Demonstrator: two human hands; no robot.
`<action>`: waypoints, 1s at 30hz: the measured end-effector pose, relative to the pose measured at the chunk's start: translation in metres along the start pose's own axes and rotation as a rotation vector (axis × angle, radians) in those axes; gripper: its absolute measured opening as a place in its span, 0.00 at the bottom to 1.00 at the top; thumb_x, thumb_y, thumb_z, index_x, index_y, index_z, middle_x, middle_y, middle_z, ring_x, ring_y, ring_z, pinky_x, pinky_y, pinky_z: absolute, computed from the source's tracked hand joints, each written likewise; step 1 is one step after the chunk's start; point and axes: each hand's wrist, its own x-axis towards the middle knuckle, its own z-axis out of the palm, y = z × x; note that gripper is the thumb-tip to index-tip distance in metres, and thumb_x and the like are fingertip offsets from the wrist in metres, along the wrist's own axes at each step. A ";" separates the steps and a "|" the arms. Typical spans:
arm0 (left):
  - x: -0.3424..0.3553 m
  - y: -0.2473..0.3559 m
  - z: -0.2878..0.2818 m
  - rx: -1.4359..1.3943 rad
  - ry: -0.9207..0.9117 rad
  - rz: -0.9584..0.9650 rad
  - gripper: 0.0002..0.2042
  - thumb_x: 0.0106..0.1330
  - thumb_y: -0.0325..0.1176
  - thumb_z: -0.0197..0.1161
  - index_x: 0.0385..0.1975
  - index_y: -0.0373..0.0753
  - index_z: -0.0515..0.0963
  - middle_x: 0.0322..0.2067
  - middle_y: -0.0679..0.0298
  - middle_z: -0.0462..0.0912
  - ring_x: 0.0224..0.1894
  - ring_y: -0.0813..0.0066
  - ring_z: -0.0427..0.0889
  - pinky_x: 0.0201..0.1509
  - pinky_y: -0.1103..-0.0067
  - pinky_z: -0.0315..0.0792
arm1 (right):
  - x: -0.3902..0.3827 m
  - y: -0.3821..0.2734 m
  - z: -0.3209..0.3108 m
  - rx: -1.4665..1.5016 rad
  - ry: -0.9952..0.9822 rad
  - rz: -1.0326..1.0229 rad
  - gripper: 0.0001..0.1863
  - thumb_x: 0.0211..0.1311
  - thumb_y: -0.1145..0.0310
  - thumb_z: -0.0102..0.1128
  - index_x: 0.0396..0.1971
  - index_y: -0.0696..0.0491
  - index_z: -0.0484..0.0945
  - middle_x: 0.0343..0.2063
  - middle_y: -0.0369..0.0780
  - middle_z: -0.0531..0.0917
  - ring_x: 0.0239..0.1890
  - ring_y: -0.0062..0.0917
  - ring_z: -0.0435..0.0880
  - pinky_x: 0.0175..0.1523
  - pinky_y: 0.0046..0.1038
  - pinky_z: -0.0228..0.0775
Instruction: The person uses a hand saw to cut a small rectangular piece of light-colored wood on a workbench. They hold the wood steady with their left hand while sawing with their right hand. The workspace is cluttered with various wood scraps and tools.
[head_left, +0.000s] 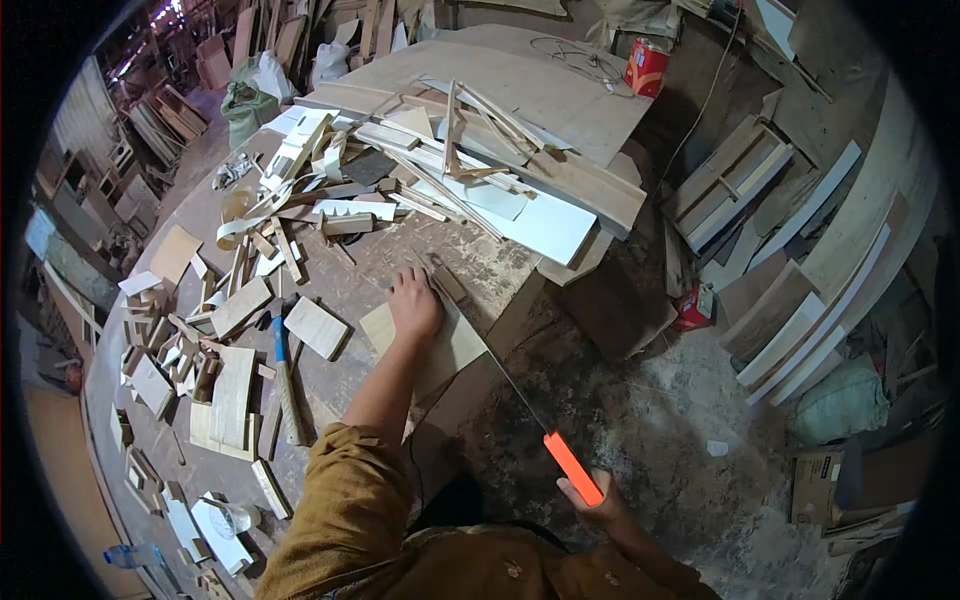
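Nearest us, R hand point(598, 500) is closed round the orange handle point(573, 470) of a long, thin saw point(514, 388), out past the bench edge & above the floor point(640, 440). Teeth too small to make out. The saw's long axis runs diag., from R hand up & left, away from our body, w/ its far end just right of L hand's fingers.

Next out, the pale board point(447, 357) lies flat at the bench edge, up & left of R hand & directly under L hand point(415, 305), so L is the nearer one. Blade crosses over the board's right-hand part; whether it touches, we can't tell. The board's own long axis is hard to judge w/ hand & forearm over its middle.

L hand is palm down on the board, fingers a bit apart, not wrapped round anything we can see. A small brown block point(449, 284) sits just right of the blade, nr the fingertips.

Left of the forearm, a hammer point(288, 390) w/ a blue neck lies among offcuts point(240, 305). Farther off: a white panel point(535, 222) & stacked strips, then a red can point(646, 68) at the back of the worktop.
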 end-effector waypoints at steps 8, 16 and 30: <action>-0.001 0.000 -0.004 -0.028 -0.001 -0.028 0.12 0.55 0.29 0.51 0.39 0.36 0.73 0.41 0.55 0.74 0.48 0.56 0.71 0.49 0.62 0.64 | -0.032 -0.022 -0.032 0.058 0.016 0.089 0.13 0.57 0.69 0.64 0.17 0.55 0.72 0.13 0.29 0.69 0.18 0.12 0.65 0.22 0.24 0.58; 0.001 0.001 0.005 -0.012 -0.006 -0.042 0.12 0.56 0.29 0.51 0.40 0.36 0.73 0.42 0.55 0.75 0.50 0.57 0.71 0.50 0.62 0.64 | -0.033 0.027 -0.040 0.230 0.171 0.112 0.08 0.57 0.69 0.66 0.24 0.56 0.78 0.16 0.30 0.74 0.20 0.12 0.70 0.25 0.20 0.61; 0.002 0.001 -0.003 -0.010 -0.071 0.156 0.10 0.58 0.31 0.53 0.38 0.38 0.74 0.41 0.55 0.75 0.49 0.56 0.71 0.50 0.62 0.65 | -0.002 -0.034 0.009 0.060 -0.122 0.189 0.12 0.58 0.63 0.66 0.25 0.56 0.78 0.16 0.35 0.75 0.20 0.14 0.72 0.24 0.24 0.64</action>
